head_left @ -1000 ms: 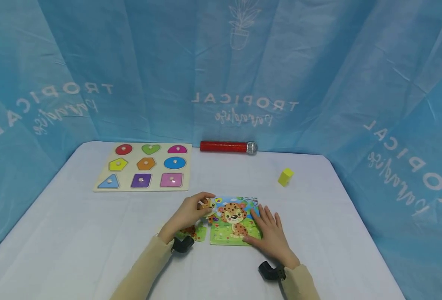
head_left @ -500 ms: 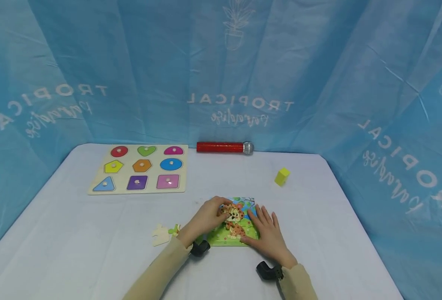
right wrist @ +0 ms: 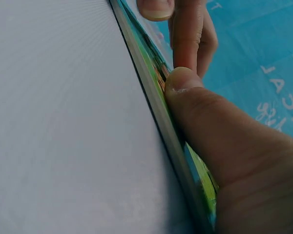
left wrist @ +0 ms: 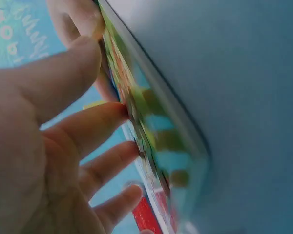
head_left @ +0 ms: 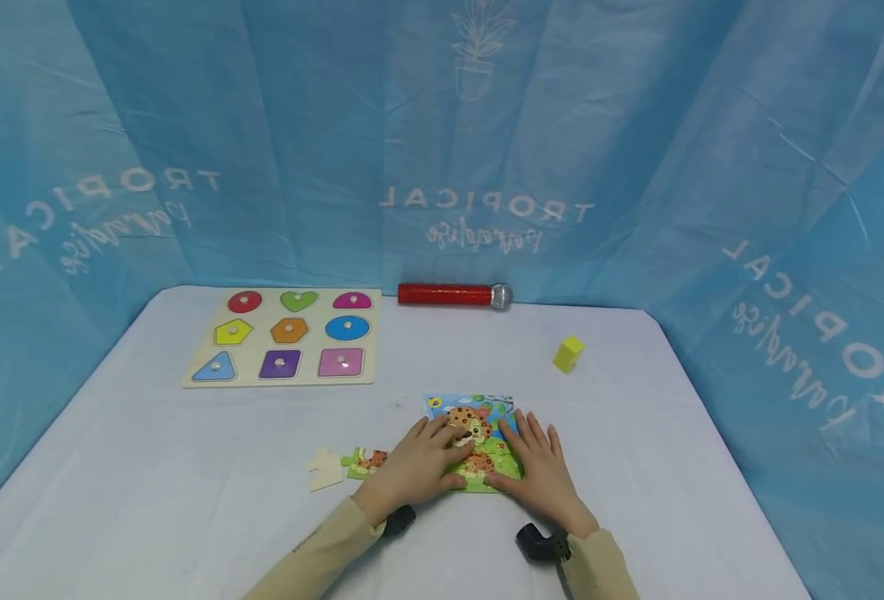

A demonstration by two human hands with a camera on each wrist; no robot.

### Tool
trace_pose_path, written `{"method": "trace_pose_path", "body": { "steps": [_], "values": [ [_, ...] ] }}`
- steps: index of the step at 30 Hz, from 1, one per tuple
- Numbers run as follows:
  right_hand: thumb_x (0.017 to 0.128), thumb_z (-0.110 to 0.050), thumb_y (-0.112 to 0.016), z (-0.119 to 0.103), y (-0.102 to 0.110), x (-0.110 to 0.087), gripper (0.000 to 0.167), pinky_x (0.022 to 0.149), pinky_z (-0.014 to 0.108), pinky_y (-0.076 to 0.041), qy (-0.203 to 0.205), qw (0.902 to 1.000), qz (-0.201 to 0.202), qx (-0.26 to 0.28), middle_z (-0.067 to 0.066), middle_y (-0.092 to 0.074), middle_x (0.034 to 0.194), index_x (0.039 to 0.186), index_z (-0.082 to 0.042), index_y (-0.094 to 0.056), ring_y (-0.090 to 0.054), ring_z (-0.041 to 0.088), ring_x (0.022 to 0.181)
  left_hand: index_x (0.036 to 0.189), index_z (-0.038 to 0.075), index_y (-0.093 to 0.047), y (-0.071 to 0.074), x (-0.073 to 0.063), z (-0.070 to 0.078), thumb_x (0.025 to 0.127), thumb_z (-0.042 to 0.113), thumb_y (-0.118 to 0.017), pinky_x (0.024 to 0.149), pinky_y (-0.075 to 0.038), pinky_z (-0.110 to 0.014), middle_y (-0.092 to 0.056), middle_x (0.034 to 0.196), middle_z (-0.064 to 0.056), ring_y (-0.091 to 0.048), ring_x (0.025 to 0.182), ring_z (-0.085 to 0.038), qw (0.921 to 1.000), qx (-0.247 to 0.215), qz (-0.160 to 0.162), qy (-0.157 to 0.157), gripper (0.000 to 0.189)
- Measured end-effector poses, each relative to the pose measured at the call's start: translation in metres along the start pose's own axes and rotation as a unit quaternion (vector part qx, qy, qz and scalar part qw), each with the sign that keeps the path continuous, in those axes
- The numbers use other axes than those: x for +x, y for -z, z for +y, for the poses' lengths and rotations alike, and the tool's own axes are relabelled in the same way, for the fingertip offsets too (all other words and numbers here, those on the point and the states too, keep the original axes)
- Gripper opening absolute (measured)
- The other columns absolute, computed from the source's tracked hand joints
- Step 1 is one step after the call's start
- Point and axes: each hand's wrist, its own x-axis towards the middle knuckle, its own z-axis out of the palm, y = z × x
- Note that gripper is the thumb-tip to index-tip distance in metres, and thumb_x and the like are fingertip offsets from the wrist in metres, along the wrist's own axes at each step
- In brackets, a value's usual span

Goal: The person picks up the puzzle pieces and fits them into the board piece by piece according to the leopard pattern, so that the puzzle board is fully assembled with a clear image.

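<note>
A leopard jigsaw puzzle (head_left: 497, 406) lies on the white table in the head view, its picture showing blue sky and green grass. My left hand (head_left: 419, 467) reaches over its left half, fingers extended and fingertips down on the pieces; the part beneath is hidden. In the left wrist view that hand (left wrist: 34, 136) touches the puzzle face with its fingertips. My right hand (head_left: 542, 471) rests along the puzzle's right edge with spread fingers, thumb on the lower right. Left of the puzzle lie a leopard-patterned puzzle piece (head_left: 370, 461), partly behind the left hand, and a face-down cream piece (head_left: 326, 470).
A shape board (head_left: 314, 332) with coloured knobbed shapes lies at the back left. Beside it is a red toy microphone (head_left: 449, 294) along the back edge. A yellow block (head_left: 568, 354) sits to the right. Blue curtain (head_left: 337, 125) encloses the back and sides.
My left hand has carried a pinched leopard piece from the left onto the puzzle, released it, and slid lower with fingers straightened. The right hand stays in place.
</note>
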Motion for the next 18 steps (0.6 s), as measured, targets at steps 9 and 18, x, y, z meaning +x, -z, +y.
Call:
{"method": "trace_pose_path", "body": {
  "steps": [9, 18],
  "values": [
    [0.080, -0.052, -0.070, -0.0003, 0.0000, 0.0004, 0.088, 0.117, 0.062, -0.005, 0.002, 1.0000, 0.002, 0.004, 0.017, -0.022, 0.160, 0.150, -0.013, -0.036, -0.016, 0.040, 0.149, 0.142, 0.026, -0.051, -0.0021, 0.0038, 0.0035, 0.094, 0.051, -0.053, 0.109, -0.039, -0.052, -0.049, 0.142, -0.002, -0.047, 0.131, -0.018, 0.9997, 0.023, -0.012, -0.003, 0.054],
    [0.080, -0.051, -0.070, -0.0023, 0.0005, -0.0010, 0.087, 0.117, 0.062, -0.006, 0.003, 1.0000, 0.004, 0.001, 0.018, -0.023, 0.159, 0.150, -0.013, -0.036, -0.017, 0.039, 0.148, 0.143, 0.028, -0.049, -0.0046, 0.0040, 0.0039, 0.093, 0.051, -0.055, 0.111, -0.036, -0.054, -0.045, 0.147, -0.001, -0.041, 0.138, -0.020, 0.9998, 0.012, -0.018, 0.005, 0.056]
  ]
}}
